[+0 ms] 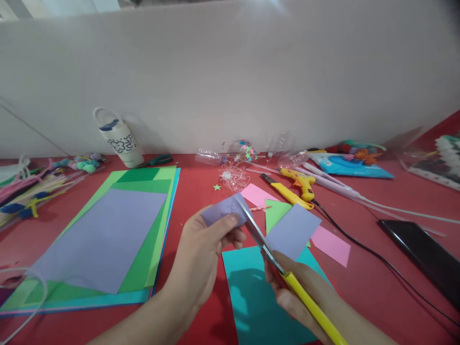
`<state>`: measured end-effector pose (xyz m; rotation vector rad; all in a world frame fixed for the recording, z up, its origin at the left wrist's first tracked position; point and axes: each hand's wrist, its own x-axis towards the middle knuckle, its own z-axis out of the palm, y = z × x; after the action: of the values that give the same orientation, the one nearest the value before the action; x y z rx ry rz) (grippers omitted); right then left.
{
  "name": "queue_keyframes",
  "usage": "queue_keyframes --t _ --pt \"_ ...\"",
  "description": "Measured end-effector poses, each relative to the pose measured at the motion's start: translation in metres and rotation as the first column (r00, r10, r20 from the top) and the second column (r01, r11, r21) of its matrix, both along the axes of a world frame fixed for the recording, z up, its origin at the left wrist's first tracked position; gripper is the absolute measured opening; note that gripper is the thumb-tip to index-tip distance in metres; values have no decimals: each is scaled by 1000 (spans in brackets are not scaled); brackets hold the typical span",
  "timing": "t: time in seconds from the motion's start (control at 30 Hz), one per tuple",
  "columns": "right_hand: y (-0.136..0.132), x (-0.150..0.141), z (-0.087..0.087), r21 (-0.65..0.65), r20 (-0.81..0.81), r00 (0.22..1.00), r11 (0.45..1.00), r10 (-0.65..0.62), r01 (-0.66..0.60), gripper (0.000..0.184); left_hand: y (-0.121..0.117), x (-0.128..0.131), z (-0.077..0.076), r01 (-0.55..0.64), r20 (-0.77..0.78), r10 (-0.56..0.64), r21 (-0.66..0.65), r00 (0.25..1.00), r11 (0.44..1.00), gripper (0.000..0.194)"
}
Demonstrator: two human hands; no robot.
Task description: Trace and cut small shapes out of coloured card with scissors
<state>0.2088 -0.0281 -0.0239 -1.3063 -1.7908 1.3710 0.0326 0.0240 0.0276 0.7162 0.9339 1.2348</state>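
Between thumb and fingers, my left hand (204, 249) pinches a small piece of purple paper (221, 211) that bears faint drawn lines. My right hand (293, 287) is closed around scissors (260, 239) with yellow handles and metal blades. The blade tips meet the right edge of the purple piece; how far apart the blades are is hard to tell. Below both hands lies a teal sheet (251, 297). Just beyond my right hand rest a purple rectangle (294, 230), a green piece (275, 211) and pink pieces (330, 244).
At left lies a stack of coloured sheets (104, 239), with pipe cleaners (32, 196) past it. A white tumbler (122, 143) stands near the wall. Toward the right are a yellow glue gun (302, 182) with a black cord, a utility knife (287, 191) and a black phone (420, 254).
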Motion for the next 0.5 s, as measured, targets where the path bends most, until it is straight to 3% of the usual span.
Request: queue_keyframes --t 0.23,0.5 --pt "-1 0 1 -18 6 1000 1000 -23 23 52 0 1 -2 -30 9 30 -4 999 1000 6" --pt "3 -3 4 -87 -2 999 996 38 -38 54 0 1 1 -5 -30 5 -1 1000 1000 8"
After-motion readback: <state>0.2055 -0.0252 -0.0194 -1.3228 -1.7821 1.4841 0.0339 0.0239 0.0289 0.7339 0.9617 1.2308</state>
